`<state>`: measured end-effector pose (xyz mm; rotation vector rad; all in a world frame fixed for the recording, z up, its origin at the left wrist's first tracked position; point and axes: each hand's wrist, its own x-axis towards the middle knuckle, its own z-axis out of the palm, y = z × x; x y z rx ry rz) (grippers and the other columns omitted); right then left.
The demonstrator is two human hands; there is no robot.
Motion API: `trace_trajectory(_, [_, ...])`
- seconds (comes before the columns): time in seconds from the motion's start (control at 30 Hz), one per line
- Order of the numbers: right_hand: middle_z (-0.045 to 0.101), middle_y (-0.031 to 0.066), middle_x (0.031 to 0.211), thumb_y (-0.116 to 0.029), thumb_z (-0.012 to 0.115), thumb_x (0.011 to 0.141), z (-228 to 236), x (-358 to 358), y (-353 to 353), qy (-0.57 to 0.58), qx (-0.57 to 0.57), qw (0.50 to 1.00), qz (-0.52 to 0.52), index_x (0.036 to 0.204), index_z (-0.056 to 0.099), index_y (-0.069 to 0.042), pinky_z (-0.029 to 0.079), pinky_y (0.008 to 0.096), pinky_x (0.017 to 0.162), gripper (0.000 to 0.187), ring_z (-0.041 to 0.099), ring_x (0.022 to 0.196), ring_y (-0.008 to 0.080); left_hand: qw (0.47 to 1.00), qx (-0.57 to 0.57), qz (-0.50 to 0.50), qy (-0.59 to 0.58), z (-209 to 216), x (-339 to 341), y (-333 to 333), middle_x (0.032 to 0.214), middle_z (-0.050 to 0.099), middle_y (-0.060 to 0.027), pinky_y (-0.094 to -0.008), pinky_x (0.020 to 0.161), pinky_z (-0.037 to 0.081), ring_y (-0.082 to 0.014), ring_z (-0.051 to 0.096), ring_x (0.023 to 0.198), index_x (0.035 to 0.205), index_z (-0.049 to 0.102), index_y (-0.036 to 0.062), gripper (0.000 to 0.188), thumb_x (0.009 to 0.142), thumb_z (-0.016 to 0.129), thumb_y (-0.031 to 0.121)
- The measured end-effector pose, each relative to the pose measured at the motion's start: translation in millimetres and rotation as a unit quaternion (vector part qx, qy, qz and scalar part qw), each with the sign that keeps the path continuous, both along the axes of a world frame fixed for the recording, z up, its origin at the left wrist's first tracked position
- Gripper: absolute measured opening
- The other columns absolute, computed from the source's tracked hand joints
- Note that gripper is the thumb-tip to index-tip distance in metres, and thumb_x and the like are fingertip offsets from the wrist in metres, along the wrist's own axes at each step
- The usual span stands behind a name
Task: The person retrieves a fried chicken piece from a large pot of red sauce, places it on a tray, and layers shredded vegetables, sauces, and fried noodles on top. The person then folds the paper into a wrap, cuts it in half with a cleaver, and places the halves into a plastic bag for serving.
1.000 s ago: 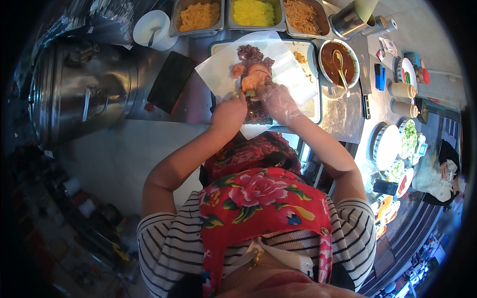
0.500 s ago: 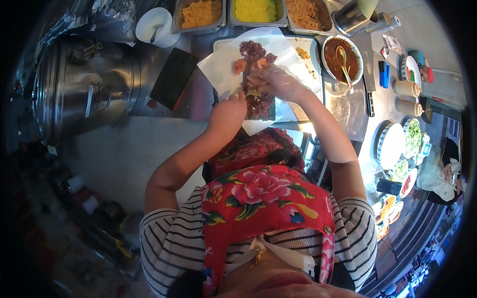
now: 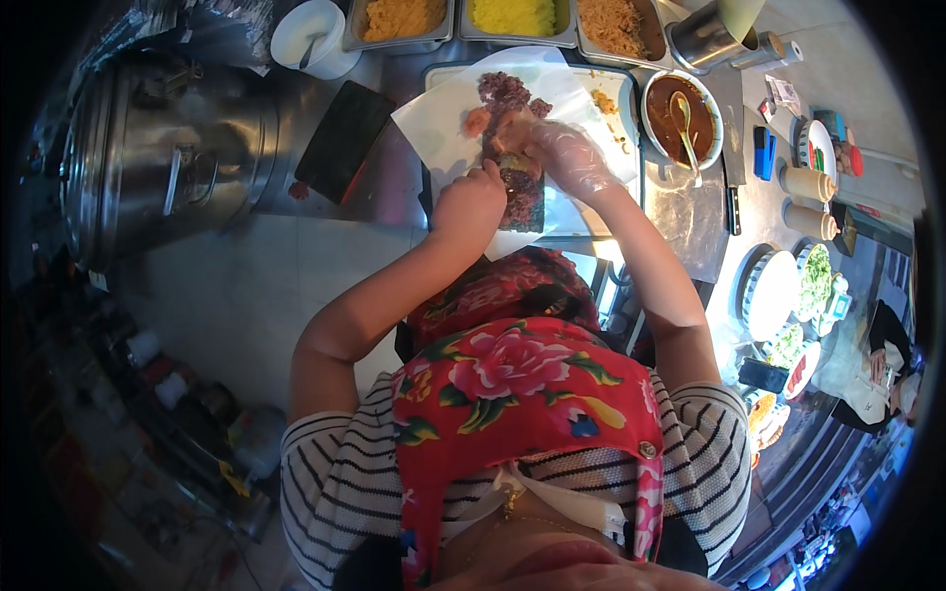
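A white sheet (image 3: 434, 128) lies on a white tray (image 3: 623, 177) in front of me, bearing a strip of clumped purple rice (image 3: 504, 92). A pink slice (image 3: 477, 122) sits at the rice's left side. The strip's near end is a dark, glossy rectangular piece (image 3: 523, 212). My left hand (image 3: 469, 205) is bare, its fingers curled together at the left edge of that strip. My right hand (image 3: 570, 158), in a clear plastic glove, reaches in from the right with fingers bunched over the strip's middle. What either set of fingertips grips is hidden.
Metal pans of orange (image 3: 399, 18), yellow (image 3: 517, 15) and shredded brown filling (image 3: 611, 25) line the back. A bowl of brown sauce (image 3: 680, 123) with a spoon stands right, beside a knife (image 3: 734, 187). Left are a dark block (image 3: 345, 143), a white tub (image 3: 313, 39) and a large steel drum (image 3: 168, 167).
My left hand has shifted slightly right and inward along the strip. The gloved right hand has moved a little right, its fingers still over the rice.
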<state>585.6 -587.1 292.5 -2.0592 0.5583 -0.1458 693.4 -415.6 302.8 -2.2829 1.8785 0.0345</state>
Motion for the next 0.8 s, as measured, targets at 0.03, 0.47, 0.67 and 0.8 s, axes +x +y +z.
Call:
trace_trajectory(0.03, [0.066,0.0130,0.080,-0.010,0.064,0.087,1,1,-1,0.010,-0.044,0.999,0.015,0.114,0.065,-0.008,0.053,0.0373,0.072,0.027,0.065,0.076,0.0270,1.000,0.001,-0.009,-0.023,-4,-2,-1,0.074,0.060,-0.0039,-0.0296,0.049,0.054,-0.0166,0.066,0.061,0.125,0.060,0.0014,0.045,0.081,0.062,0.009])
trace_trajectory(0.47, [0.069,0.0192,0.097,-0.014,0.055,0.094,-19,18,15,0.064,-0.200,0.974,0.088,0.102,0.062,-0.004,0.053,0.0441,0.079,0.015,0.067,0.090,0.0366,0.990,-0.035,-0.042,-0.127,-34,-12,5,0.067,0.057,0.0006,-0.0257,0.044,0.051,-0.0128,0.064,0.056,0.105,0.062,0.0040,0.026,0.081,0.061,0.013])
trace_trajectory(0.67, [0.067,0.0168,0.092,-0.013,0.056,0.089,-4,25,-7,-0.034,-0.296,0.949,0.105,0.101,0.063,-0.007,0.052,0.0441,0.079,0.015,0.064,0.089,0.0381,0.993,-0.046,-0.019,-0.105,-27,-14,1,0.068,0.059,-0.0008,-0.0260,0.045,0.052,-0.0140,0.065,0.056,0.095,0.060,0.0052,0.016,0.081,0.061,0.013])
trace_trajectory(0.8, [0.066,0.0138,0.095,-0.012,0.063,0.080,3,49,-21,0.031,-0.325,0.933,0.152,0.097,0.066,-0.009,0.052,0.0432,0.082,0.018,0.064,0.092,0.0352,0.998,-0.051,0.011,-0.037,-23,-10,-2,0.070,0.062,-0.0040,-0.0274,0.048,0.054,-0.0162,0.068,0.061,0.089,0.058,0.0063,0.008,0.082,0.060,0.011])
